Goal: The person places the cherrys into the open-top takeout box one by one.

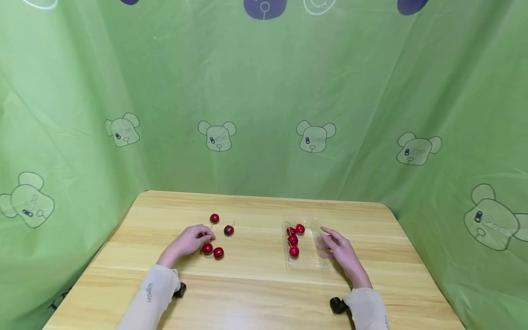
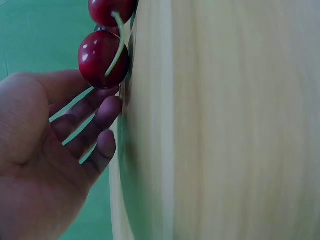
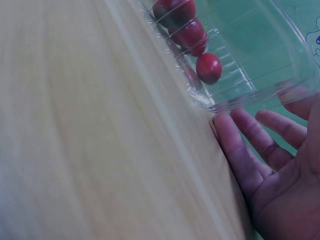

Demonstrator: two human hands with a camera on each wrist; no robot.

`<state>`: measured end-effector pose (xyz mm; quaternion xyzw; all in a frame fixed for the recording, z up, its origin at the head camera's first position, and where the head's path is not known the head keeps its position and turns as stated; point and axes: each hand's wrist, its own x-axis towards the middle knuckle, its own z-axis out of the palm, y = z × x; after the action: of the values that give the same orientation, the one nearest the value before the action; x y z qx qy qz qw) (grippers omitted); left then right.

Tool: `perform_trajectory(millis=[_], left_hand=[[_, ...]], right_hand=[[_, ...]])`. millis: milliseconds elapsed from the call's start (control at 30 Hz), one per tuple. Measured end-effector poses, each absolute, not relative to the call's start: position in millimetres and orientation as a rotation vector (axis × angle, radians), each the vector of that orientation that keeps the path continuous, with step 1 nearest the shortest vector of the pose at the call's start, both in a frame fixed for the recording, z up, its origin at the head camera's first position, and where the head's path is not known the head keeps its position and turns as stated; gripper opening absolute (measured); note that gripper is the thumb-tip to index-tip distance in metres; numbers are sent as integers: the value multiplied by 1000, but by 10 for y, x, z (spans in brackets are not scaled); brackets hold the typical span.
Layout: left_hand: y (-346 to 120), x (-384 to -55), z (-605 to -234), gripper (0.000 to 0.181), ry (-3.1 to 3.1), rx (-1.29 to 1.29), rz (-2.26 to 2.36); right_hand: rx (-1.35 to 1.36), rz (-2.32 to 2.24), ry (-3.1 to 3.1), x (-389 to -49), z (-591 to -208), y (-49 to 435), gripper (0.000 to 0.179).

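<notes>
My left hand (image 1: pixel 193 240) is low over the left of the table, among loose dark red cherries. Two cherries, a left one (image 1: pixel 207 249) and a right one (image 1: pixel 218 253), lie just in front of its fingers. Beyond the fingertips are a far cherry (image 1: pixel 214 218) and a darker cherry (image 1: pixel 228 230) with its stem up. In the left wrist view the fingers are loosely bent, the thumb tip hidden behind a stemmed cherry (image 2: pixel 103 60). My right hand (image 1: pixel 340 251), fingers spread, is at the right side of a clear plastic box (image 3: pixel 260 95) holding several cherries (image 3: pixel 208 68).
The pale wooden table (image 1: pixel 247 298) has rounded far corners. A green curtain (image 1: pixel 264 91) with bear-head prints hangs behind it and along both sides. Black straps with small devices (image 1: pixel 338 305) sit at the sleeve cuffs.
</notes>
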<state>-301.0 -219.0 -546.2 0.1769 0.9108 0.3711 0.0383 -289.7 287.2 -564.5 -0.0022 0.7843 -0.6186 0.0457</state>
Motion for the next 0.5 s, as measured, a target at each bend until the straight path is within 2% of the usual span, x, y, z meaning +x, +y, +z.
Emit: perform_trajectory(millis=[200,500], left_hand=[[-2268,-2987,-5479,28,2773,667,1109],[-2287,-2988,-5469,23,2785,640,1080]], right_hand=[[-15,-1887,2403,-2895,-5635,2869,54],[-7,-1901,2375,-2870,-5607,2856,54]])
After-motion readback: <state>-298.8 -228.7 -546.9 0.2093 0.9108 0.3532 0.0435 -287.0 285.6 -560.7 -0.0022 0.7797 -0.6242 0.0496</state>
